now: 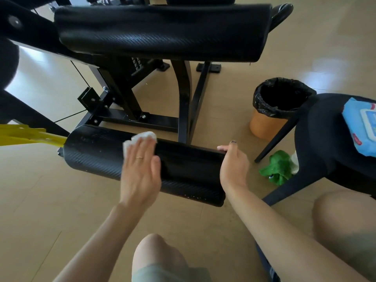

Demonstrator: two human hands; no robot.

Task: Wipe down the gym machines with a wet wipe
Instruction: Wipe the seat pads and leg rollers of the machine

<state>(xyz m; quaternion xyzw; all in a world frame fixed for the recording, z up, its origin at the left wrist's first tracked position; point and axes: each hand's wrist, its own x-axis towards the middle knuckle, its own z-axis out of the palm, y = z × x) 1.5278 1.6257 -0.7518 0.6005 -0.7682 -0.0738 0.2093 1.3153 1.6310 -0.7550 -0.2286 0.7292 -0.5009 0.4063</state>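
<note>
From the head view, the black textured cylindrical roller pad [105, 157] lies low on the machine, its long axis running left to right, slightly downhill to the right. The left hand [140, 169] presses flat, fingers straight, on a crumpled white wet wipe [140, 137] near the pad's middle top. The right hand [234, 165] curls round the pad's right end, steadying it. Most of the pad's length to the left lies uncovered, so the stroke likely runs leftward toward the yellow plastic piece [30, 135]. An orange bin with black liner [268, 123] stands well apart, right.
</note>
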